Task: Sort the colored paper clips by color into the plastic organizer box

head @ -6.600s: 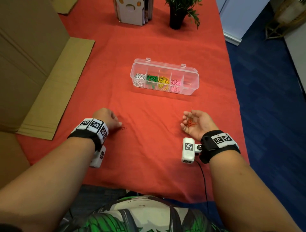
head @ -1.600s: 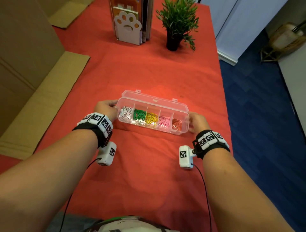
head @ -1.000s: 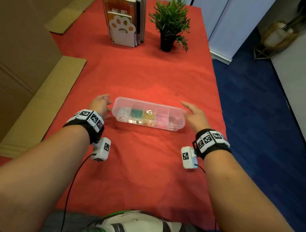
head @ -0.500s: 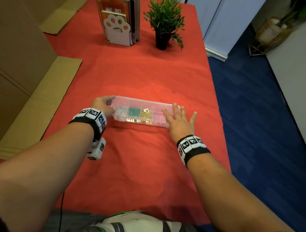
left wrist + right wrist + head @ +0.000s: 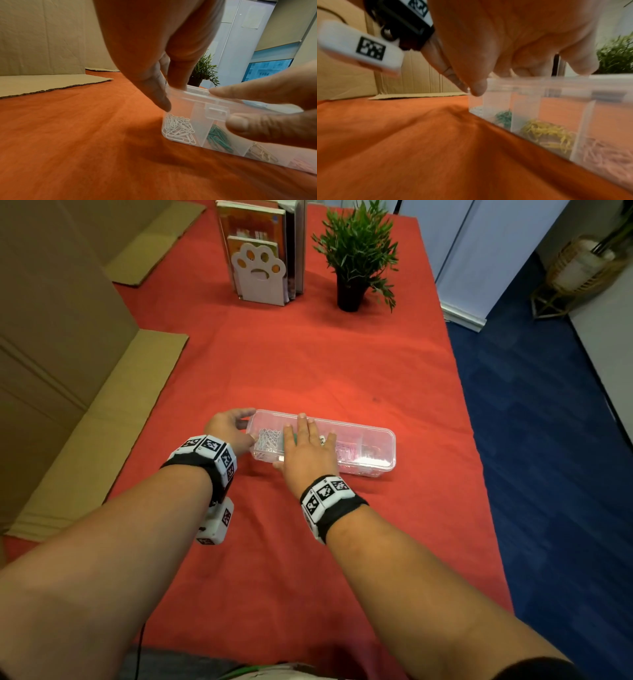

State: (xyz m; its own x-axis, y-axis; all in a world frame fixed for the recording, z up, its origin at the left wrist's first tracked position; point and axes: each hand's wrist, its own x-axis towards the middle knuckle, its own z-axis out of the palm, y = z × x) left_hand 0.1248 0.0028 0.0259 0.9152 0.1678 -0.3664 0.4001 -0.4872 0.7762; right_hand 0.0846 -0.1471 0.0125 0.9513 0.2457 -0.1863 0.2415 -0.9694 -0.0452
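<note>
The clear plastic organizer box (image 5: 375,448) lies on the red cloth with its lid down. White clips (image 5: 178,128), green clips (image 5: 219,138), yellow clips (image 5: 546,132) and pink clips (image 5: 607,155) sit in separate compartments; the rightmost compartment is hard to read. My left hand (image 5: 248,426) grips the box's left end, thumb on the near corner and fingers behind it. My right hand (image 5: 305,440) lies flat on the lid over the green and yellow sections, fingers straight. Its thumb (image 5: 240,125) presses the front wall beside the latch (image 5: 217,112).
A bookend with a paw cut-out and books (image 5: 260,265) and a small potted plant (image 5: 356,258) stand at the back of the table. Flattened cardboard (image 5: 102,419) covers the left side. The table's right edge (image 5: 479,467) drops to blue carpet.
The lid came down on the box about a second ago. My right hand has since slid left along the lid from the right end to the middle. The left hand stays on the left end.
</note>
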